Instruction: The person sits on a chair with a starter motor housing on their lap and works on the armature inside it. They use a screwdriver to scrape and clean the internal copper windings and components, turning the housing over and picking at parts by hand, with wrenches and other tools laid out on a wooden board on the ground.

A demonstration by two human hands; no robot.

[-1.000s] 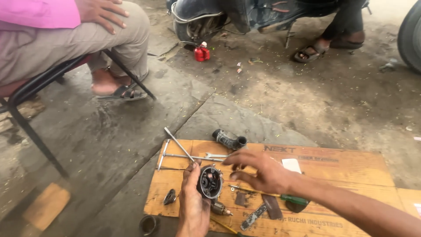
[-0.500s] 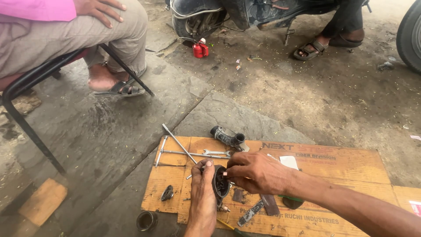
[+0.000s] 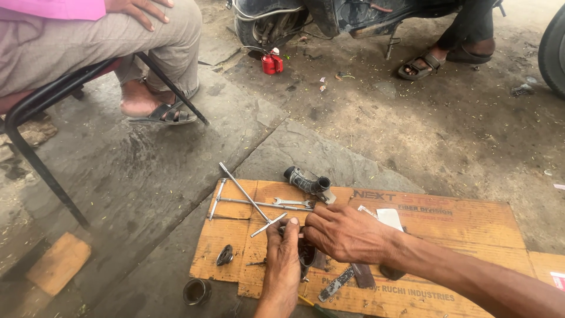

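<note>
Left hand (image 3: 282,265) and right hand (image 3: 344,234) both close their grip on a small dark round metal part (image 3: 306,256), near the front edge of the brown cardboard sheet (image 3: 459,221). Two steel T-handle wrenches (image 3: 247,201) lie crossed toward its left edge.

Cardboard sheet (image 3: 459,224): flat on the stone floor, brown.
T-handle wrenches (image 3: 244,197): two, crossed on the cardboard's left end.
Open-end spanner (image 3: 292,202): beside them.
Black tube part (image 3: 307,181): at the cardboard's far edge.
Red can (image 3: 271,62): near a scooter wheel.
Wooden block (image 3: 57,263): left, on the floor.
</note>
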